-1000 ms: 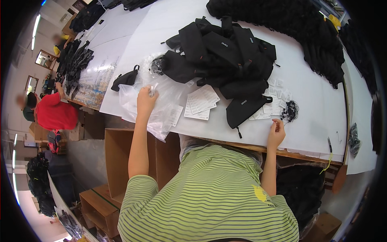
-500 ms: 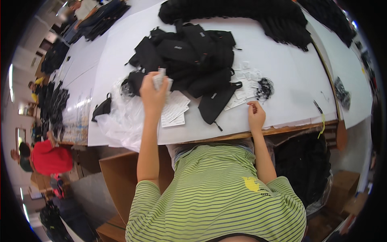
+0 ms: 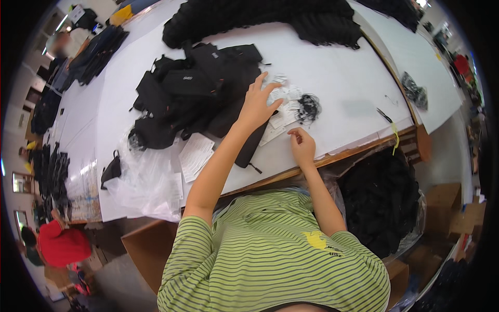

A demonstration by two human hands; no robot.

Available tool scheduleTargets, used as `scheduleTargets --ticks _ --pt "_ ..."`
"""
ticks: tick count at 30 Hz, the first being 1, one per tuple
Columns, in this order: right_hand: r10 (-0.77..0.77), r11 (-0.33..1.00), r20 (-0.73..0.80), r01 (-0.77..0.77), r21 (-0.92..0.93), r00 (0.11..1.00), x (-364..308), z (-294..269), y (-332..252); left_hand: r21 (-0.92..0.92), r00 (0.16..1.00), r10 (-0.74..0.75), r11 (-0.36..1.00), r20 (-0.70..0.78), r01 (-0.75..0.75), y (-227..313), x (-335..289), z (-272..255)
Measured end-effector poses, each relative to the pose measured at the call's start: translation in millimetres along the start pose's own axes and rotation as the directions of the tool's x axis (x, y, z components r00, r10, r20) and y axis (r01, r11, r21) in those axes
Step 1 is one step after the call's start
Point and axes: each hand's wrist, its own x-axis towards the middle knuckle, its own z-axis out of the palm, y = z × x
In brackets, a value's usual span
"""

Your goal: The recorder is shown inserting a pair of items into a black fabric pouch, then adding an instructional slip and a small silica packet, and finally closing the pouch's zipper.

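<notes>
My left hand reaches across the table to a spread of small white printed tags. Its thumb and fingers are apart, with tags showing between and beneath them. My right hand rests near the table's front edge, fingertips curled together; whether anything thin lies in them I cannot make out. Just beyond it is a tangle of thin black cords. A heap of black fabric pouches with zip pulls lies to the left, partly behind my left forearm. White printed sheets are fanned out left of that forearm.
Clear plastic bags and a small black pouch lie front left. Snips with a yellow ribbon lie at right. A long black fabric pile spans the far side. Below the edge is a bag of black goods. Other people are at left.
My left hand has moved right, from above the plastic with a small white stack in its grip to the tags, and its fingers have spread. The right hand stays curled. The view has shifted.
</notes>
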Motion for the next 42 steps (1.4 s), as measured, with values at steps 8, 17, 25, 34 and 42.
scheduleTargets --ticks 8,17,25,34,42 --pt "-0.044 0.999 0.044 0.044 0.009 0.998 0 -9 20 -0.283 0.311 -0.482 0.812 -0.819 0.510 -17 -227 -158" --pt "-0.065 0.992 0.086 0.074 -0.105 0.994 6 -1 15 -0.644 -0.154 -0.855 0.242 -0.495 0.726 -70 -390 -200" --pt "-0.065 0.996 0.070 0.069 -0.057 0.995 4 2 8 -0.377 0.178 -0.653 0.613 -0.736 0.695 -75 -279 -287" --pt "-0.061 0.995 0.084 0.067 -0.070 0.995 4 -1 8 -0.267 0.133 -0.873 0.284 -0.470 0.921 -76 -314 -269" --pt "-0.071 0.997 0.051 0.073 -0.025 0.996 6 0 8 -0.067 0.454 -0.682 0.592 -0.573 0.803 10 -261 -170"
